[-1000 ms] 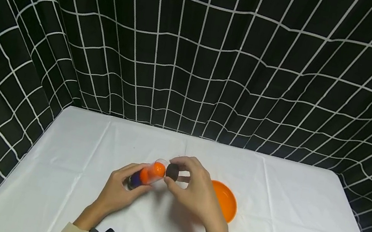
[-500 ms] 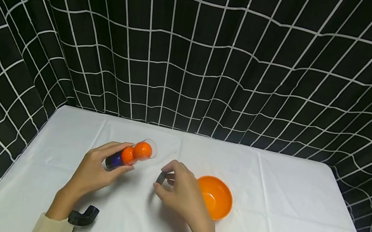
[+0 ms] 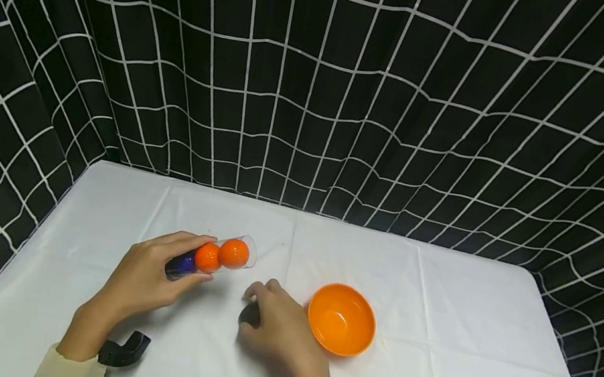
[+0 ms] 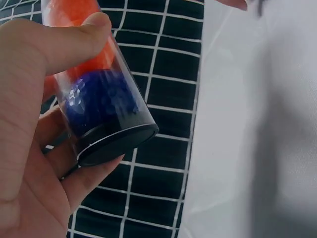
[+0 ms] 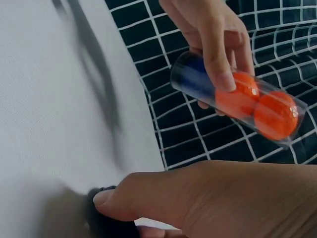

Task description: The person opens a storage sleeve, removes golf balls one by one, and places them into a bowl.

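My left hand (image 3: 142, 271) grips a clear plastic tube (image 5: 233, 96), tilted with its uncapped end pointing right and away. Inside sit a dimpled blue ball (image 4: 101, 99) at the bottom and two orange balls (image 3: 234, 253) above it. A black end piece (image 4: 119, 144) closes the lower end, seen in the left wrist view. With thumb and fingers my right hand (image 3: 280, 326) pinches a round black cap (image 3: 251, 314) low over the white cloth, in front and to the right of the tube. Part of the cap hides behind the thumb in the right wrist view.
An orange bowl (image 3: 344, 307) stands just right of my right hand, with no ball in it. White cloth (image 3: 472, 326) covers the table. Black curtain with a white grid (image 3: 320, 84) hangs behind the table and along its sides.
The two hands have parted. The cap has come away from the tube's mouth and gone down toward the cloth. My left hand has carried the tube to the left; the bowl is now uncovered.
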Tool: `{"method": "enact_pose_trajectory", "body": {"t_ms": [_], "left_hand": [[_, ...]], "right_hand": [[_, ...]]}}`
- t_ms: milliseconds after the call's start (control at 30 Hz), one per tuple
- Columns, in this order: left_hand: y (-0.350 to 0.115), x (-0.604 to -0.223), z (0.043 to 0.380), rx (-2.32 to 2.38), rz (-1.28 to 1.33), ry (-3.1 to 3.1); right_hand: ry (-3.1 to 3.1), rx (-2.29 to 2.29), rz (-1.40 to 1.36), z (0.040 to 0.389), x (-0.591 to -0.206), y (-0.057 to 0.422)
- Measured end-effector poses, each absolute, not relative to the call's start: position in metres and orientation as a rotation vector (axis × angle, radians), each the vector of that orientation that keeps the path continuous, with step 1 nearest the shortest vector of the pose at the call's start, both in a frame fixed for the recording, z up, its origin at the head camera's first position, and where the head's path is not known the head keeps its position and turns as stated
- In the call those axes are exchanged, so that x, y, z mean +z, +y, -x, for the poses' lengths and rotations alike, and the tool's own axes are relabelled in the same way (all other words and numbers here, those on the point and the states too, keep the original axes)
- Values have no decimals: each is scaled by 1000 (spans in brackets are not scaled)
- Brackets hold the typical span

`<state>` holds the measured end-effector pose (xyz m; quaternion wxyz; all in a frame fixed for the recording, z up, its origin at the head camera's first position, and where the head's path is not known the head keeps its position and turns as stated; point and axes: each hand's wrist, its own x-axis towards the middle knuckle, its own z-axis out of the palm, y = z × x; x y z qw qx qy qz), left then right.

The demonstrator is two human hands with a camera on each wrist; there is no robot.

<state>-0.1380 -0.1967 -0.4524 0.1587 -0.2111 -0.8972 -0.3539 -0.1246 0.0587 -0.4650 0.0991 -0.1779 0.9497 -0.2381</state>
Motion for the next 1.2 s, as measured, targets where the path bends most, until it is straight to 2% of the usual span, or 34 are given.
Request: {"method": "enact_pose_trajectory", "body": {"t_ms": [167,500,933,1200], "left_hand": [[-200,-453,137,-1002,584,-2603],[-190,-443,136,-1031,574,-2658],[-174,-422,136,-771,678,-2683],[-172,-418,133,-691,695,-2632]], "right_hand": [[2767,-751,591,124,-463,66],[2593,-1656,467,129,-451,104],[2315,-1987,434,130,-451,108],[2230,-1966,393,133,-453,100]]}}
